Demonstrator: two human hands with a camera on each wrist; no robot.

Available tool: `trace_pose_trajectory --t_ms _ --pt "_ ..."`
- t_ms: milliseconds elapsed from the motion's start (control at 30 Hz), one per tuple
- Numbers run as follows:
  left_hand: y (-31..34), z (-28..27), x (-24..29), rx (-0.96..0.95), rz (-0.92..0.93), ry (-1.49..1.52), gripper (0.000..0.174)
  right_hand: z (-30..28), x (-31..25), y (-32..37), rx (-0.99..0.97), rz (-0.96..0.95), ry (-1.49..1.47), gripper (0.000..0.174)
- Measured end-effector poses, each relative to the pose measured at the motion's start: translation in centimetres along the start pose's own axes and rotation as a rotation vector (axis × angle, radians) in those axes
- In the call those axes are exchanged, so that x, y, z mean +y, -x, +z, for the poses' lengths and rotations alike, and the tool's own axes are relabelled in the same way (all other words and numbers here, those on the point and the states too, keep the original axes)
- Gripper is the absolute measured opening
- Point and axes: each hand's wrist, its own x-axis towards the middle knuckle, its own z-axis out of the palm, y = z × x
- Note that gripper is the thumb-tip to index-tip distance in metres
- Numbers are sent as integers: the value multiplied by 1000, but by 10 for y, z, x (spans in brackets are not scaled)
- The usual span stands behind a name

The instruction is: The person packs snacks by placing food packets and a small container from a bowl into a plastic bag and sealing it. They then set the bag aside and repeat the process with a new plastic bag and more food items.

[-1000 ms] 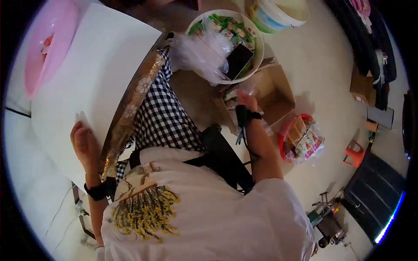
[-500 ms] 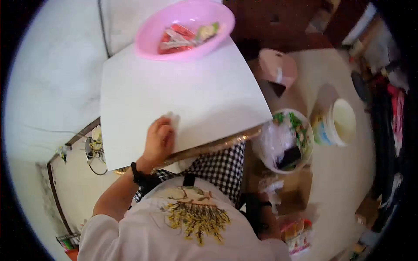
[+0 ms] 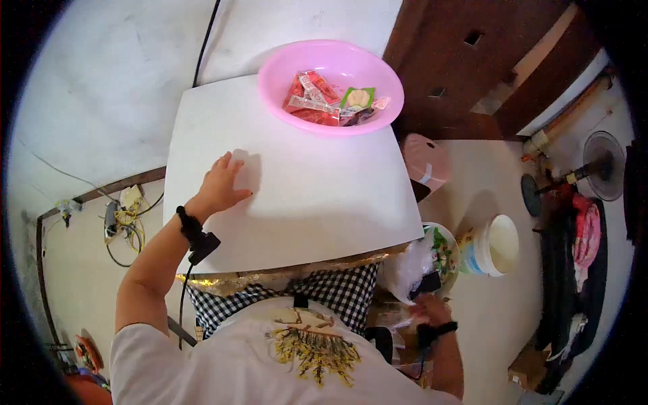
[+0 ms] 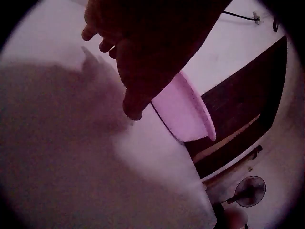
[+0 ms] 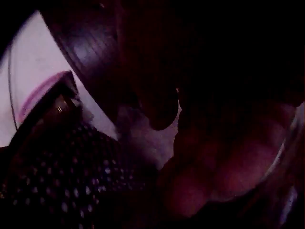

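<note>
My left hand [image 3: 219,185] is over the white table [image 3: 297,175], its fingers extended and thumb apart, with nothing in it. Its shadow falls on the tabletop beside it. At the table's far edge sits a pink basin [image 3: 270,91] with red packets [image 3: 314,98], a green packet [image 3: 358,98] and a dark one inside. Low on the right, my right hand [image 3: 432,309] is beside a white bucket [image 3: 453,270] and over the cardboard box area. The right wrist view is very dark; its fingers [image 5: 228,167] look bent, and I cannot tell whether they hold anything.
In the bucket are green packets, a clear plastic bag [image 3: 408,266] and a black phone [image 3: 426,285]. Another pale bucket [image 3: 501,246] stands farther right, with a pink bin [image 3: 425,162] behind. A fan [image 3: 601,165] is at far right; cables [image 3: 128,219] lie left of the table.
The view has turned from the box on the right toward the table and basin. The left hand has moved farther over the table, its fingers spreading. The right hand has come up beside the bucket.
</note>
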Motion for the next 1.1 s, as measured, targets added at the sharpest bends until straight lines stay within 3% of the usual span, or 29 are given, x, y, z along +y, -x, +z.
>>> trace_pose_trajectory --t_ms 33,100,167,233,300,333,400,433,500,600,700,767,800,900,1033,1067,1100 --pt "-3 -2 -2 -16 -5 -33 77 -18 -74 4 202 279 -449 28" --pt "-10 7 -13 -15 27 -19 83 -51 -172 -1 299 272 -345 26" --pt "-15 7 -17 -43 36 12 87 -68 -225 -13 420 202 -382 22" --pt "-14 -11 -6 -113 -8 -42 92 -95 -248 -28 409 -40 -56 19" --pt "-20 -4 -10 -142 32 -61 97 -119 -277 -38 398 -308 18 17" --pt "-26 10 -30 -144 98 -53 99 -131 -302 -43 441 -233 391 18" --pt "-37 25 -51 -147 206 -78 102 -135 -338 -37 605 -288 458 22" --pt "-38 26 -51 -138 210 -80 101 -152 -324 -44 579 -341 334 20" --pt "-37 24 -47 -126 210 -79 100 -170 -317 -48 531 -258 -13 27" --pt "-32 14 -31 -136 179 -52 100 -173 -279 -54 619 -174 -78 26" --pt "-34 19 -40 -152 169 -136 102 -158 -186 -80 684 -168 210 17" --pt "-37 24 -52 -153 156 -183 102 -130 -147 -87 569 -32 242 23" --pt "-36 25 -54 -140 173 5 103 -116 -127 -95 533 23 450 23" --pt "-33 13 -33 -185 139 -59 102 -80 -45 -138 461 172 754 30" --pt "-34 15 -38 -167 159 -48 98 -49 -39 -152 521 479 606 49" --pt "-34 18 -44 -157 144 -44 98 -45 -33 -158 493 560 507 47" --pt "-34 20 -48 -145 129 -39 98 -45 -26 -159 439 501 591 45"
